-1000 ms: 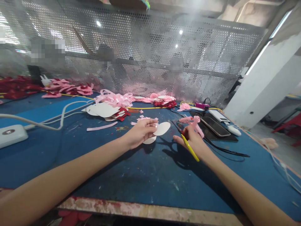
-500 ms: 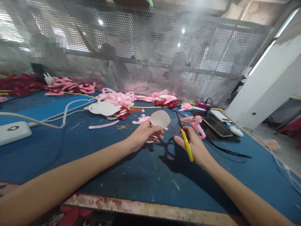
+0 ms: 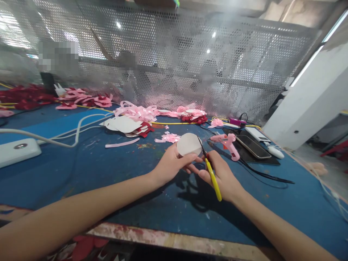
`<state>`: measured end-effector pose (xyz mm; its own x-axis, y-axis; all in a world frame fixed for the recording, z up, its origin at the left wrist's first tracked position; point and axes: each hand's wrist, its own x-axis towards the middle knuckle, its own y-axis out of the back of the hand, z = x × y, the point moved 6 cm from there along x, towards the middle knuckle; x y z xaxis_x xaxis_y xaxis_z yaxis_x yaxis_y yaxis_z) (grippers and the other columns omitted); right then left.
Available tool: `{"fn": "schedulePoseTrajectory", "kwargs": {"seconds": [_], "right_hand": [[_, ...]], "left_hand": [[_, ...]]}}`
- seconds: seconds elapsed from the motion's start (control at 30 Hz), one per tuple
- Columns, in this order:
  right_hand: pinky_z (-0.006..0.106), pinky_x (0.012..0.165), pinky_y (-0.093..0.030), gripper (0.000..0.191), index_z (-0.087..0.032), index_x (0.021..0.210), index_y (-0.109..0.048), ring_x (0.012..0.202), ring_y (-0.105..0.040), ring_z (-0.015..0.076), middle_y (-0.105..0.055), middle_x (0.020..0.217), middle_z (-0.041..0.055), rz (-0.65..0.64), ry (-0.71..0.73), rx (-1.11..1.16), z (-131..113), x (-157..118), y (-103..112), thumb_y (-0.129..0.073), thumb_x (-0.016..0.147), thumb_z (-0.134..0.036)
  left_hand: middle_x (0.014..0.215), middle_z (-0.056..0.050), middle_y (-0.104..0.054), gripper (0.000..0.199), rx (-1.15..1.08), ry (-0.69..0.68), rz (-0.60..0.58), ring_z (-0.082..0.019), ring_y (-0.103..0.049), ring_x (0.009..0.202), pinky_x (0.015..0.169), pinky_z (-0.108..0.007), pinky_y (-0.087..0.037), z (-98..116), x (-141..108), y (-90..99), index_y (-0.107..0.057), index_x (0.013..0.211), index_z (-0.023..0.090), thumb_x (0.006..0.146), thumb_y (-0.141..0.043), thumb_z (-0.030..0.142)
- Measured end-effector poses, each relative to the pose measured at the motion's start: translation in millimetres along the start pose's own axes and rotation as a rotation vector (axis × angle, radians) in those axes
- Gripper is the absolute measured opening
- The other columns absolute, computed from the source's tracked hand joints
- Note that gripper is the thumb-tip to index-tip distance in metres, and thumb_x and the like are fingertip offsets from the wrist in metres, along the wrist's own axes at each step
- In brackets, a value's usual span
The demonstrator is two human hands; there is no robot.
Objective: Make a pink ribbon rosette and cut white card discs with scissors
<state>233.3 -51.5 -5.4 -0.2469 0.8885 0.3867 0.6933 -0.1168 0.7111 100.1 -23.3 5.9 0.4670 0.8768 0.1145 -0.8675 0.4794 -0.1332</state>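
Note:
Between thumb and fingers, my left hand (image 3: 175, 162) pinches a round white piece (image 3: 189, 145) above the middle of the table. My right hand (image 3: 219, 173) is wrapped round yellow-handled scissors (image 3: 213, 179), whose dark blades point up and away, at the right edge of the white piece. The two hands are close together, fingertips nearly meeting. Just behind my left hand lies a small heap of pink ribbon pieces (image 3: 170, 137). A pink glue gun (image 3: 228, 143) rests on the table right of the scissors.
White and red cut pieces (image 3: 126, 126) lie left of centre, with a pink strip (image 3: 122, 143) before them. Pink ribbons (image 3: 137, 111) are piled behind. A phone (image 3: 252, 146) and black cables are at the right, a white power box (image 3: 19, 152) at the left. A perforated screen stands behind.
My right hand has brought the scissors left and nearer, up to the edge of the white piece. My left hand has lowered the piece slightly and moved it right.

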Motion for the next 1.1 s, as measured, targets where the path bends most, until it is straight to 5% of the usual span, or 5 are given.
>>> {"fn": "schedulePoseTrajectory", "kwargs": {"seconds": [0.53, 0.77, 1.1], "right_hand": [[0.026, 0.05, -0.026, 0.055, -0.021, 0.071, -0.038, 0.053, -0.036, 0.013, -0.042, 0.062, -0.0021, 0.049, -0.009, -0.106, -9.5, -5.0, 5.5, -0.035, 0.077, -0.075], [0.026, 0.049, -0.024, 0.058, -0.021, 0.063, -0.034, 0.051, -0.035, 0.0126, -0.04, 0.057, -0.002, 0.02, -0.036, -0.115, -10.8, -2.7, 8.8, -0.035, 0.073, -0.078], [0.027, 0.055, -0.033, 0.058, -0.018, 0.077, -0.044, 0.059, -0.042, 0.0144, -0.049, 0.069, 0.0014, 0.011, -0.005, -0.033, -8.1, -4.0, 6.5, -0.035, 0.076, -0.075]], "left_hand": [[0.072, -0.003, -0.069, 0.029, -0.032, 0.033, 0.003, -0.01, -0.061, 0.049, 0.043, -0.016, -0.044, -7.2, -4.8, -8.0, -0.057, 0.093, 0.013, 0.074, -0.067, 0.032], [0.064, -0.003, -0.068, 0.025, 0.004, -0.066, 0.016, -0.012, -0.061, 0.049, 0.044, -0.017, -0.044, 0.5, -2.8, -1.5, -0.058, 0.082, 0.011, 0.078, -0.061, 0.036], [0.054, -0.001, -0.06, 0.032, 0.093, -0.071, -0.077, -0.009, -0.057, 0.044, 0.046, -0.016, -0.042, -2.4, -7.8, -10.7, -0.058, 0.065, 0.01, 0.083, -0.054, 0.037]]}}
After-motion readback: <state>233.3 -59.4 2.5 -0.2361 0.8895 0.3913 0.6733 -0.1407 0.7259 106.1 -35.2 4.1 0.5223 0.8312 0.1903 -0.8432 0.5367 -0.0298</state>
